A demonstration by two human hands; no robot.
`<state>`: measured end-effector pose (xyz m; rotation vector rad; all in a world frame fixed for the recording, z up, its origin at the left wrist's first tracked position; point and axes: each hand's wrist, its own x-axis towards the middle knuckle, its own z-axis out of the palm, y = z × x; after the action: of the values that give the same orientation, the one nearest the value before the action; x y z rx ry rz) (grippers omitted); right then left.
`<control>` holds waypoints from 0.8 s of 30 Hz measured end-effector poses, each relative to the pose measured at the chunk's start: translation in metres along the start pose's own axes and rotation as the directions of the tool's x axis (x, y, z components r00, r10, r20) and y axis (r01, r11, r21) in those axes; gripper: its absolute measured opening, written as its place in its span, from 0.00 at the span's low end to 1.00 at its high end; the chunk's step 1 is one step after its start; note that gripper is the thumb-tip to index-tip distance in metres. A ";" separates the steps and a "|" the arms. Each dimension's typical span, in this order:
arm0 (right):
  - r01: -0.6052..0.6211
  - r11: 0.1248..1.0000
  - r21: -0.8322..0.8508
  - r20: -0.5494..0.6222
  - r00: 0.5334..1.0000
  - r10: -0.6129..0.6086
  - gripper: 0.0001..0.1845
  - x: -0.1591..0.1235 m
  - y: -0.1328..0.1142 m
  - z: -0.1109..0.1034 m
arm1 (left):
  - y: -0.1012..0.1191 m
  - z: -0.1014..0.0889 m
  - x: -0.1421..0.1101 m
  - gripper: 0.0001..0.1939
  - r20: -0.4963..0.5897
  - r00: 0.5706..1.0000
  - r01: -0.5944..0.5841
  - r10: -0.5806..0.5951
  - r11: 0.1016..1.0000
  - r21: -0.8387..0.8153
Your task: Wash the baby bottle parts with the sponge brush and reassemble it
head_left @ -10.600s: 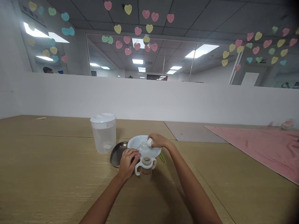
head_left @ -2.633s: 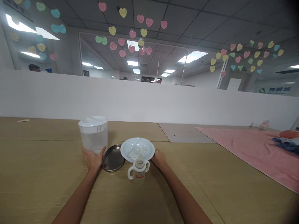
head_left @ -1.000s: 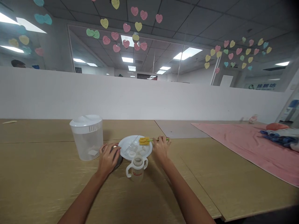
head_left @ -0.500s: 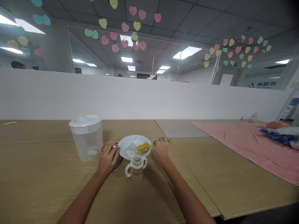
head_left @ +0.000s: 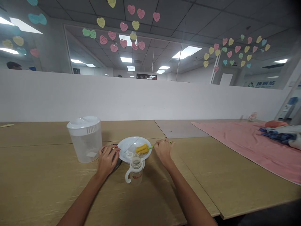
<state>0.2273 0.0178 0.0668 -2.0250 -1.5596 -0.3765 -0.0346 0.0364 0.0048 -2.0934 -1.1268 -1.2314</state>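
Note:
My right hand [head_left: 163, 151] is closed around the green handle of a bottle brush [head_left: 142, 148]. Its yellow sponge head lies inside a shallow white bowl [head_left: 148, 155]. Small clear parts [head_left: 129, 154] sit in the bowl beside the sponge. At the bowl's left rim, my left hand [head_left: 108, 158] grips the edge with bent fingers. Partly under that hand is a dark round object [head_left: 117, 165], mostly hidden. In front of the bowl stands an open baby bottle [head_left: 136, 172] with two white handles and red lettering; neither hand touches it.
To the left stands a translucent lidded bucket [head_left: 86, 141]. A pink cloth [head_left: 235, 141] covers the right of the table [head_left: 58, 194], with folded clothes [head_left: 282, 133] on it. Behind runs a low white wall [head_left: 141, 100].
The sponge head has shifted slightly left in the bowl and turned. The baby bottle appears slightly rotated. Both hands keep nearly the same places.

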 end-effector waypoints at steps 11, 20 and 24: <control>-0.036 0.998 0.048 0.078 0.996 0.032 0.18 -0.004 -0.006 0.001 | 0.044 -0.003 0.008 0.13 0.243 0.960 -0.076 0.136 0.967 -0.243; -0.049 0.990 0.133 0.168 0.986 0.026 0.17 -0.007 -0.009 0.008 | 0.045 0.003 0.002 0.18 0.293 0.956 0.098 0.024 0.914 -0.394; -0.056 0.986 0.157 0.170 0.985 0.029 0.17 -0.008 -0.010 0.011 | 0.050 0.000 0.002 0.17 0.290 0.956 0.183 -0.052 0.875 -0.448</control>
<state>0.2143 0.0196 0.0559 -2.0023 -1.5874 -0.0623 0.0071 0.0096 0.0073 -2.6584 -1.1730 -1.4224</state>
